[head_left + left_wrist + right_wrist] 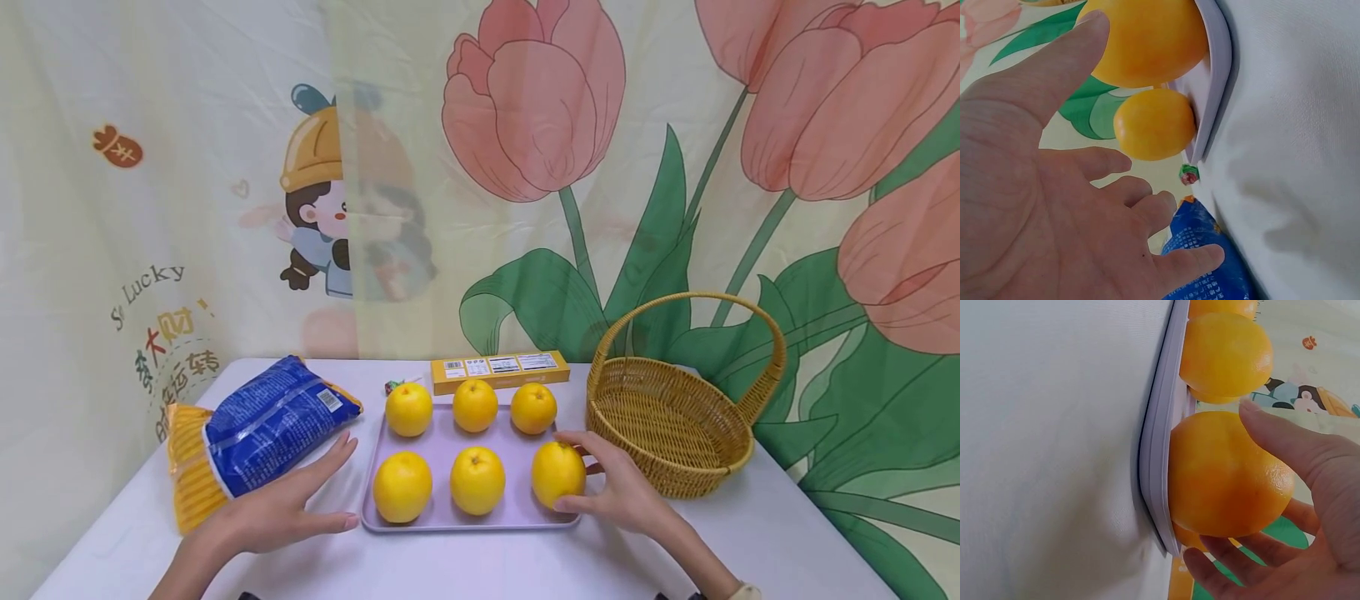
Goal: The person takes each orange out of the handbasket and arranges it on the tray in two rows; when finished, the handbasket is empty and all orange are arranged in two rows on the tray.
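Observation:
Oranges stand in two rows of three on a pale purple tray [517,523]. At its front right corner, my right hand [618,492] curves round an orange [1229,475], thumb on the near side and fingers round the far side. That orange still sits on the tray. My left hand [281,508] hovers left of the tray, fingers spread and holding nothing. Its thumb points at the front left orange [402,487], overlapping it in the left wrist view. A front middle orange [477,481] stands between these two.
An empty wicker basket [667,475] with a tall handle stands right of the tray. On the left lies a blue and yellow bag [277,421]. Behind the tray are a yellow box [498,372] and a small wrapped candy [393,386]. A printed curtain hangs at the back.

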Motion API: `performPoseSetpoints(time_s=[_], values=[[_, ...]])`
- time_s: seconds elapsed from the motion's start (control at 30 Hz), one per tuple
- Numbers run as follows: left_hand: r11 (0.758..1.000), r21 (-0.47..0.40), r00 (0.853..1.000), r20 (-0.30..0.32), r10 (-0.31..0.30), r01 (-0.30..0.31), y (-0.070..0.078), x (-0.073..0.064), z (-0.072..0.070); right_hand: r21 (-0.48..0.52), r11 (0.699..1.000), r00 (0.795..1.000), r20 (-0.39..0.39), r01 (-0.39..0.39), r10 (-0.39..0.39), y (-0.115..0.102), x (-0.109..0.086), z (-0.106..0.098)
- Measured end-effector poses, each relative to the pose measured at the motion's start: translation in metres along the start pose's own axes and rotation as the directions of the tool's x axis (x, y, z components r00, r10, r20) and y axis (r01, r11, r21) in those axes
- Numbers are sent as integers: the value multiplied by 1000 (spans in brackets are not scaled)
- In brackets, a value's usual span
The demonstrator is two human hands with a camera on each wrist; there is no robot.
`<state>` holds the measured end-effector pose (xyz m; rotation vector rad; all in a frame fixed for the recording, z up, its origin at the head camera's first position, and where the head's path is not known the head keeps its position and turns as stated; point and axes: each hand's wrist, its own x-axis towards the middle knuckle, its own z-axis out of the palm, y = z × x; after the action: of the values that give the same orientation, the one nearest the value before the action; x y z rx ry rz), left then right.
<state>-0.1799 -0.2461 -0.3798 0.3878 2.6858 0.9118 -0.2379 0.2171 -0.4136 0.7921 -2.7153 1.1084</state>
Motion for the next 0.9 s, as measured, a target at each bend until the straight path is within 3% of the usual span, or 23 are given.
performPoseSetpoints(time_s=[0.2, 0.33, 0.5, 0.73, 0.9], values=[[999, -35, 1000, -10, -5, 4, 4, -4, 1, 29, 998, 997, -45, -64, 65, -3, 1, 4], [1000, -26, 1000, -22, 9, -10, 4, -8, 1, -28, 993, 987, -120, -113, 109, -11, -4, 12], [999, -10, 998, -39, 39, -39, 2, -9, 2, -109, 993, 991, -129, -44, 29, -13, -10, 13], [999, -16, 998, -40, 44, -44, 2, -8, 3, -93, 994, 995, -71, 58, -65, -4, -12, 7], [999, 5, 998, -52, 37, -37, 5, -7, 0, -75, 995, 995, -64, 72, -77, -6, -9, 3]])
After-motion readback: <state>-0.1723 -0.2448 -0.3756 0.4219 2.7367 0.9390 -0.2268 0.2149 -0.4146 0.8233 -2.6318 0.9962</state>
